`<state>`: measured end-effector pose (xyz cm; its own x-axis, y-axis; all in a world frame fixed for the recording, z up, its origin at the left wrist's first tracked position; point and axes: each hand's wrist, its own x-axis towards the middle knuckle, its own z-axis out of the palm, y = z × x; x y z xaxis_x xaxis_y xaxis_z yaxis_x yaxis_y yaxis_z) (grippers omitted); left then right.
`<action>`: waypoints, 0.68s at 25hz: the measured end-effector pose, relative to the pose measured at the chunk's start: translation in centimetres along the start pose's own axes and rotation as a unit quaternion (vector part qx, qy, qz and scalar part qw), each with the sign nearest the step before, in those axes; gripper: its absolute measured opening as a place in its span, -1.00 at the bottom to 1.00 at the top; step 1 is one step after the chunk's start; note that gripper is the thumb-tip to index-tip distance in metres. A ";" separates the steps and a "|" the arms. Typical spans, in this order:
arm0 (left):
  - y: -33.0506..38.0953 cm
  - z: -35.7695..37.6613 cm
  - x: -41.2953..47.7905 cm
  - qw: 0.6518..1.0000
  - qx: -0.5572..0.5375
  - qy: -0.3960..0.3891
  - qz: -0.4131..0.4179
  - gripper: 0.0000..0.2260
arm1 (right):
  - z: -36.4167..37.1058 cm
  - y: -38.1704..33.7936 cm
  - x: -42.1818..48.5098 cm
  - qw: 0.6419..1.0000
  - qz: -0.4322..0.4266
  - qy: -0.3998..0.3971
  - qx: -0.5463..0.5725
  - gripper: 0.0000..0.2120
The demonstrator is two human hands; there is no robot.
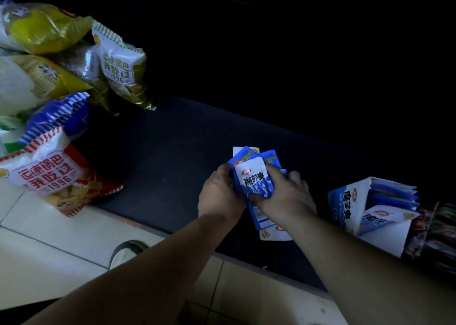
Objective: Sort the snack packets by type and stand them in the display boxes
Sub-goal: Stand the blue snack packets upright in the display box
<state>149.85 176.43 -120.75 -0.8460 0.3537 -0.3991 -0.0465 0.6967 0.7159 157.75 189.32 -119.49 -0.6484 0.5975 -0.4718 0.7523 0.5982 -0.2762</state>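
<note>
As both hands (256,196) clasp, blue packets (254,180) between fingers (274,174) (fanned)

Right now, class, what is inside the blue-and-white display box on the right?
Blue packets stand in the display box, with one white-fronted packet at the front. Their lower parts and number are hidden.

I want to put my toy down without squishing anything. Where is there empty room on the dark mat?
The widest bare stretch of the mat lies between the red bag and the hands holding blue packets. Behind the hands is too dark to judge. It is crowded at the left bag pile and by the box on the right.
</note>
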 end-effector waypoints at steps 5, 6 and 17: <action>-1.2 1.3 -2.2 0.994 -0.050 -0.050 -0.081 -0.84 | 0.1 -0.2 0.1 0.999 0.023 -0.004 -0.028 -0.20; -1.4 1.3 -2.5 0.996 -0.030 -0.050 -0.068 -0.88 | 0.1 -0.2 0.1 1.000 0.022 -0.005 -0.019 -0.20; 0.5 2.6 0.1 0.996 -0.070 -0.053 -0.015 -0.53 | -0.8 -0.2 0.0 0.979 0.032 0.006 0.199 -0.30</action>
<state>151.09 178.45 -121.91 -0.7828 0.4033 -0.4740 -0.1498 0.6171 0.7725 157.48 189.59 -118.78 -0.5981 0.6346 -0.4895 0.7759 0.3055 -0.5520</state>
